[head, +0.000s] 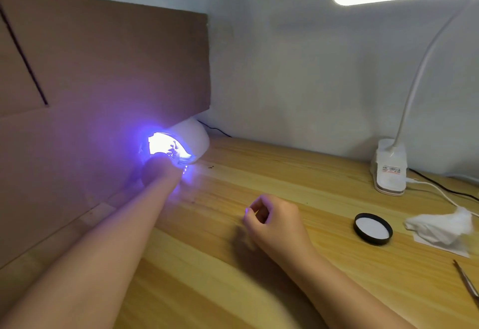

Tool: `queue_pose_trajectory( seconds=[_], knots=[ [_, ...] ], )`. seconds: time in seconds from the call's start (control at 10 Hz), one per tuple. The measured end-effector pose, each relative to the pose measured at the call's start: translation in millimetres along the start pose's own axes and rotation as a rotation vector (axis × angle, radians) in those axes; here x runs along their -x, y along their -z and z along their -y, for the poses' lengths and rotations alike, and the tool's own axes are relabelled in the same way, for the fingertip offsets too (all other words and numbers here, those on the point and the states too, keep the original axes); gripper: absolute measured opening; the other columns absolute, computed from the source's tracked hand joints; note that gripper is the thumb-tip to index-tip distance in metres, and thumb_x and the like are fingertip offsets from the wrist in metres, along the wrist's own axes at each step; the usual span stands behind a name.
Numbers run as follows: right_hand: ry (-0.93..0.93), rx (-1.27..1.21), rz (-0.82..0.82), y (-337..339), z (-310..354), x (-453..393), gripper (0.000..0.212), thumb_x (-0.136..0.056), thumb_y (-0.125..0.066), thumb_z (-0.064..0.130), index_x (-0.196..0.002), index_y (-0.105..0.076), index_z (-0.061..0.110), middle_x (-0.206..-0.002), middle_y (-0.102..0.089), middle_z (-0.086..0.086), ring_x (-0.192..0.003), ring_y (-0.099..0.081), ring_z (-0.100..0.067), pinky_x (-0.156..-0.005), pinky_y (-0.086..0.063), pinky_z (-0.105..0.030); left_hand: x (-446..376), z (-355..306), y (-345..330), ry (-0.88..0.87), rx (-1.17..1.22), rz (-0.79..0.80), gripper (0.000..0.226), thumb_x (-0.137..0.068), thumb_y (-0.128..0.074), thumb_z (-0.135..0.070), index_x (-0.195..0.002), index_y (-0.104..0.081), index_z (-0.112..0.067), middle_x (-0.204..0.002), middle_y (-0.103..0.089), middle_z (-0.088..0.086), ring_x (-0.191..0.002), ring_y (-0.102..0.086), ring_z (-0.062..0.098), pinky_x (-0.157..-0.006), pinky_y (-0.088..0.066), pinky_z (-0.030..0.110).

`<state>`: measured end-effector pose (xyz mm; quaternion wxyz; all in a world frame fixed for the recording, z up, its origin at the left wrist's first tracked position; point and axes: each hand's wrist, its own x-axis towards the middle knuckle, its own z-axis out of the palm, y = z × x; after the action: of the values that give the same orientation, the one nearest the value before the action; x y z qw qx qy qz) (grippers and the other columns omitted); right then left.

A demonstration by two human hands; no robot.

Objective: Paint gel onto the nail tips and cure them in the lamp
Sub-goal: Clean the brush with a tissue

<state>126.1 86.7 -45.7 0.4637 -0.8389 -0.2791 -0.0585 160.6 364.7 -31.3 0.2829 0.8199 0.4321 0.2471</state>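
Taking the curing lamp [190, 138] as the landmark, start nearest the viewer and well to its right. There a pair of tweezers [467, 283] lies at the edge of the wooden surface [259, 264], probably parked within reach for handling small pieces.

A little farther in, still right of the lamp, a black lid [373, 228] sits with its pale inside upward. Beside it lies a crumpled white tissue [440, 227], likely kept handy for wiping.

Nearer the lamp, in front of it and to its right, the right hand [272, 221] hovers over or rests on the wood. Its fingers are loosely curled with thumb and forefinger close together, and nothing visible lies between them. It looks idle, waiting out the cure.

The left hand [159, 169] reaches straight to the lamp's glowing mouth, so the forearm runs from the near corner up to it. Glare swallows the fingers, so I cannot tell whether they hold something or lie flat. Dark shapes show against the violet light inside the opening. These may be the nail tips on a holder, placed there for the light to harden the gel, though the glare leaves that uncertain.

Behind and to the left of the lamp stands a brown board [103, 69]. Far off to the lamp's right a white clip-on desk light [388, 168] arches over the work area and lights it.
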Motion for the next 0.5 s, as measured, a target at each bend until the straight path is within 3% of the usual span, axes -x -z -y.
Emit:
queue_pose_trajectory(
  seconds=[0.1, 0.2, 0.3, 0.4, 0.5],
  knots=[
    [-0.009, 0.076, 0.050, 8, 8, 0, 0.014, -0.083, -0.062, 0.031, -0.078, -0.064, 0.018, -0.065, -0.065, 0.004, -0.061, -0.057, -0.013, -0.060, -0.044, -0.029, 12, 10, 15, -0.019, -0.079, 0.090, 0.029, -0.085, -0.069, -0.028, -0.095, -0.063, -0.001, -0.101, -0.064, 0.022, -0.102, -0.063, 0.039, -0.083, -0.050, 0.043],
    [-0.066, 0.150, 0.165, 22, 21, -4, 0.020, -0.082, -0.061, 0.036, -0.081, -0.068, 0.017, -0.076, -0.069, 0.001, -0.074, -0.063, -0.016, -0.063, -0.047, -0.027, 22, 17, 25, -0.037, -0.139, 0.147, 0.034, -0.082, -0.074, -0.029, -0.099, -0.065, -0.002, -0.098, -0.067, 0.017, -0.089, -0.064, 0.035, -0.071, -0.051, 0.037],
    [-0.087, 0.189, 0.229, 31, 36, -2, 0.025, -0.081, -0.057, 0.037, -0.081, -0.069, 0.015, -0.076, -0.069, -0.002, -0.073, -0.064, -0.019, -0.068, -0.056, -0.034, 41, 20, 35, -0.027, -0.217, 0.094, 0.029, -0.076, -0.076, -0.029, -0.067, -0.053, -0.014, -0.066, -0.053, 0.002, -0.055, -0.050, 0.018, -0.043, -0.033, 0.023],
    [-0.060, 0.266, 0.264, 33, 47, 3, 0.031, -0.083, -0.056, 0.035, -0.088, -0.070, 0.008, -0.085, -0.071, -0.011, -0.080, -0.066, -0.027, -0.074, -0.059, -0.044, 53, 19, 42, -0.073, -0.205, 0.141, 0.031, -0.076, -0.078, -0.026, -0.064, -0.052, -0.013, -0.064, -0.052, 0.001, -0.053, -0.048, 0.013, -0.041, -0.029, 0.023],
    [-0.051, 0.322, 0.296, 47, 53, 10, 0.031, -0.085, -0.055, 0.035, -0.088, -0.071, 0.008, -0.087, -0.071, -0.011, -0.081, -0.066, -0.027, -0.074, -0.059, -0.043, 65, 16, 52, -0.072, -0.121, 0.184, 0.032, -0.077, -0.078, -0.027, -0.065, -0.053, -0.010, -0.066, -0.053, 0.003, -0.057, -0.049, 0.017, -0.049, -0.032, 0.026]
  ],
)
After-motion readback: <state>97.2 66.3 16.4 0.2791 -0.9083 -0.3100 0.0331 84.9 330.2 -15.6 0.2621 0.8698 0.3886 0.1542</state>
